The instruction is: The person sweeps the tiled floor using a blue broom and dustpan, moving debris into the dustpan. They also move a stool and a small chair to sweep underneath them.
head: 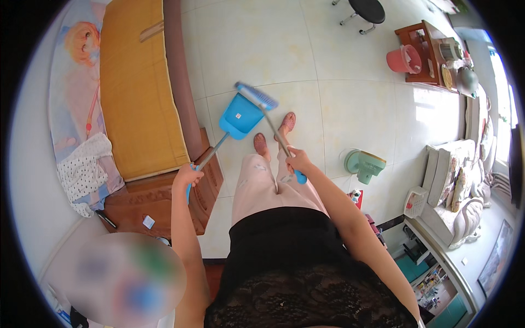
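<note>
My left hand [189,175] grips the long handle of a blue dustpan [241,115]. The pan rests on the tiled floor in front of my feet, a small sticker inside it. My right hand [298,159] is closed around the grey pole of a broom, just above its blue end grip [300,177]. The blue broom head [258,96], slightly blurred, lies across the dustpan's front lip; its bristles partly hide that edge. I cannot make out any sweepings in the pan.
A bed-like wooden platform with a yellow mat [137,90] runs along the left. To the right stands a green fan [363,164] on the floor, near a carved sofa [447,180]. A pink bin [401,59] is beside a wooden table [424,39]; a black stool [368,10] stands farther off.
</note>
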### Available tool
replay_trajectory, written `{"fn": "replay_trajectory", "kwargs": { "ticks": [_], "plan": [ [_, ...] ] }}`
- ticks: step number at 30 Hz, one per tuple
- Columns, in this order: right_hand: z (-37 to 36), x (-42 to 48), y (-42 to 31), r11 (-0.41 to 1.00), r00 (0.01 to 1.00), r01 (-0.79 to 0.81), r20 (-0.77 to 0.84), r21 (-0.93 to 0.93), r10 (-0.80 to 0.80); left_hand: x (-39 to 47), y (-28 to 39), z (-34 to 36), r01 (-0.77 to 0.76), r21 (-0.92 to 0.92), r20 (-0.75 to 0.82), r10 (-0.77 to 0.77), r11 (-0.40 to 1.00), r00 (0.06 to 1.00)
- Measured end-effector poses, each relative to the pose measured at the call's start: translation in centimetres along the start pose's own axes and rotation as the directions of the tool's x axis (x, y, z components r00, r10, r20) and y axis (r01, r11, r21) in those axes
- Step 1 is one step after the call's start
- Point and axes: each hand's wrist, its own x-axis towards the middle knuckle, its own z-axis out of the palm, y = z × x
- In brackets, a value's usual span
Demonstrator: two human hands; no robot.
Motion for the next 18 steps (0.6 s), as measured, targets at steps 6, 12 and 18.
{"fn": "replay_trajectory", "kwargs": {
  "ticks": [6,12,18],
  "plan": [
    [-1.2,-5.2,0.3,1.000,0.997,0.028,0.072,-0.013,-0.027,-0.3,0.5,-0.9,0.078,-0.005,0.035,-0.077,0.997,0.996],
    [2.7,-1.0,0.3,0.950,0.973,0.185,-0.092,-0.253,-0.214,-0.6,1.1,-0.8,-0.024,-0.015,0.037,0.025,1.000,0.999],
    [2.0,-1.5,-2.0,0.883,0.970,-0.180,0.229,0.433,0.086,-0.5,0.7,-0.7,-0.064,-0.120,0.125,0.079,0.991,0.989]
  ]
}}
